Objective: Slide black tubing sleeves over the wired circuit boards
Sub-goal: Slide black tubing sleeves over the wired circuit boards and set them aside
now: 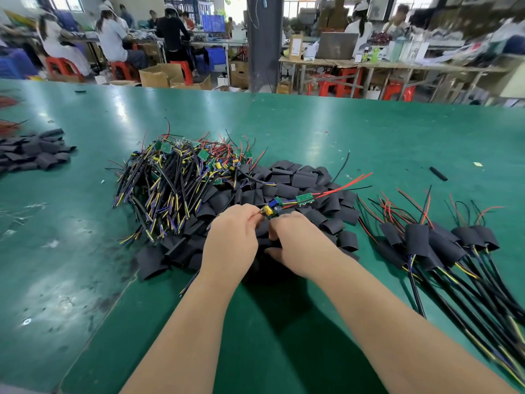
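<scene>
Left hand (235, 231) has the board (274, 205) pinched at its near end, fingertips closed right by the yellow part. That leaves the far green section and the red wires (353, 180) sticking out free, up and to the right, above the heap. It looks a sensible hold, since the free end is probably where a sleeve would go on.

Right hand (294, 240) sits just beside it with knuckles up and fingers curled down to meet the left's fingertips. Whether it has a sleeve or is only steadying the board I cannot tell, as black on black hides it.

Directly beneath both hands is the pile of loose sleeves (298, 177), so the next one is always within reach. To the left, touching that pile, lies the tangle of bare boards (176, 177) waiting their turn. Off to the right, well apart, are the finished ones (420, 237), each with a sleeve on and its cables trailing toward the person. So the work seems to run left to right across the green table (312, 132). This board is not yet covered.
</scene>
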Available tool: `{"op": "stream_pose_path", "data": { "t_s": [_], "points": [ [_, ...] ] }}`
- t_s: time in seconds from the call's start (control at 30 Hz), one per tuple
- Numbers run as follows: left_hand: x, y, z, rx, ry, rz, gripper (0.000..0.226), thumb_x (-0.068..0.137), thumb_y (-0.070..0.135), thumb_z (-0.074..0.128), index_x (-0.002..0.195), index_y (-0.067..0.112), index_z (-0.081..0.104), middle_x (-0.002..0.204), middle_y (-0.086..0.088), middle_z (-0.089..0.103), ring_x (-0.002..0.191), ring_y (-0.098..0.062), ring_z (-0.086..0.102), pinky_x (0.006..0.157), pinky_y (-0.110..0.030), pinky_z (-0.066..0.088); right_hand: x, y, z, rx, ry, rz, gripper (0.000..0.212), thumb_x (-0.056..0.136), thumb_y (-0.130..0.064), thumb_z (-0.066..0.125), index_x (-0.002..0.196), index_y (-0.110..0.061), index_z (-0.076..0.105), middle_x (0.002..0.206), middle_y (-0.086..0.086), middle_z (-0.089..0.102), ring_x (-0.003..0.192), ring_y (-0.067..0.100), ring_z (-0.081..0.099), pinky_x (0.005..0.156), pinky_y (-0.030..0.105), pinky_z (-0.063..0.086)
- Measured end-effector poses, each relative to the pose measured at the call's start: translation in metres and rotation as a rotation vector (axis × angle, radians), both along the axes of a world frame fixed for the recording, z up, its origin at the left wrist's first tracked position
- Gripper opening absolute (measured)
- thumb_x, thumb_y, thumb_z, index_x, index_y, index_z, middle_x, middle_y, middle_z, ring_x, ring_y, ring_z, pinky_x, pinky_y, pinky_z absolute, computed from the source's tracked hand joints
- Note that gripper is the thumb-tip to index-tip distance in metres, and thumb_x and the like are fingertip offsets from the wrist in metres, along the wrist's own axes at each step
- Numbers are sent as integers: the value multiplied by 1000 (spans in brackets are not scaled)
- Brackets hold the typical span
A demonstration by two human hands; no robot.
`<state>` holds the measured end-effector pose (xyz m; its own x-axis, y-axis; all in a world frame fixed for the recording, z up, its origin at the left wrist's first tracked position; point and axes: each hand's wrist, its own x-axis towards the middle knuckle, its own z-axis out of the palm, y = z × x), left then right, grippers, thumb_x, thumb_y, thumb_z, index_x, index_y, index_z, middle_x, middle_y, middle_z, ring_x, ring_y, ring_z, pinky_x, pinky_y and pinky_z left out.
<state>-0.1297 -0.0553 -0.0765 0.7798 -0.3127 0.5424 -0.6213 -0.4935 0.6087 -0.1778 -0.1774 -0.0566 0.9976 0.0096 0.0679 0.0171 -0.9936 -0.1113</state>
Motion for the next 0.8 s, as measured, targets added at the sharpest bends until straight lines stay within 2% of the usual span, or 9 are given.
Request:
{"op": "stream_pose_path", "data": {
  "t_s": [0.13, 0.2, 0.33, 0.4, 0.47, 0.53, 0.67, 0.73, 0.8],
  "points": [
    [2, 1, 0, -32, -8, 31, 15, 90, 4, 54, 89, 4, 70, 84, -9, 67, 82, -30, 59, 76, -42, 46, 13, 1, 18, 24, 96, 15, 32, 77, -24, 76, 99, -11, 57, 93, 8, 56, 98, 29, 57, 76, 31, 44],
    [3, 2, 0, -51, -1, 49, 14, 90, 1, 56, 91, 4, 69, 85, -10, 67, 83, -30, 59, 77, -41, 45, 14, -2, 21, 29, 124, 27, 36, 74, -23, 79, 100, -11, 57, 93, 6, 54, 96, 27, 55, 75, 32, 44],
    [1, 1, 1, -67, 5, 48, 14, 91, 4, 56, 90, 4, 70, 84, -8, 67, 81, -28, 59, 77, -39, 45, -1, -17, 19, 43, -41, 1, 38, 77, -22, 73, 111, -11, 62, 107, 8, 54, 104, 27, 52, 88, 31, 40],
    [1, 1, 2, -69, 5, 46, 14, 91, 6, 57, 89, 5, 70, 83, -8, 67, 80, -28, 59, 76, -39, 45, -15, -32, 19, 160, -148, -51, 36, 76, -23, 75, 111, -17, 67, 103, 5, 56, 101, 23, 54, 84, 26, 36],
    [0, 1, 2, -69, 4, 39, 15, 92, 6, 56, 89, 6, 70, 83, -7, 68, 80, -27, 61, 75, -41, 47, -33, -48, 17, 400, -271, -146, 31, 74, -21, 79, 103, -24, 70, 96, -4, 64, 92, 14, 60, 80, 20, 39],
    [-1, 1, 2, -73, 7, 22, 16, 92, 4, 55, 90, 6, 71, 84, -4, 69, 81, -25, 64, 76, -40, 49, -51, -62, 10, 761, -412, -246, 28, 74, -13, 80, 95, -28, 70, 90, -13, 70, 82, 5, 64, 78, 13, 45],
    [-2, 1, 3, -61, -1, 2, 17, 91, 3, 55, 91, 7, 71, 82, 4, 68, 78, -17, 64, 74, -30, 49, -68, -75, 3, 1642, -700, -234, 20, 81, -3, 65, 95, -17, 67, 83, -1, 71, 79, 11, 65, 82, 23, 53],
    [-3, 1, 2, -44, -9, 0, 16, 91, 3, 56, 90, 7, 71, 80, 5, 66, 76, -15, 63, 72, -29, 49, -70, -79, 7, 1852, -804, -171, 19, 78, -9, 60, 96, -16, 64, 82, 0, 71, 83, 11, 67, 78, 21, 53],
    [-3, 1, 2, -38, -20, -5, 15, 91, 3, 56, 88, 6, 71, 79, 3, 67, 75, -17, 63, 71, -31, 49, -71, -79, 13, 1923, -844, -107, 20, 79, -14, 57, 98, -17, 61, 88, -4, 73, 87, 8, 69, 76, 18, 52]
  ]
}}
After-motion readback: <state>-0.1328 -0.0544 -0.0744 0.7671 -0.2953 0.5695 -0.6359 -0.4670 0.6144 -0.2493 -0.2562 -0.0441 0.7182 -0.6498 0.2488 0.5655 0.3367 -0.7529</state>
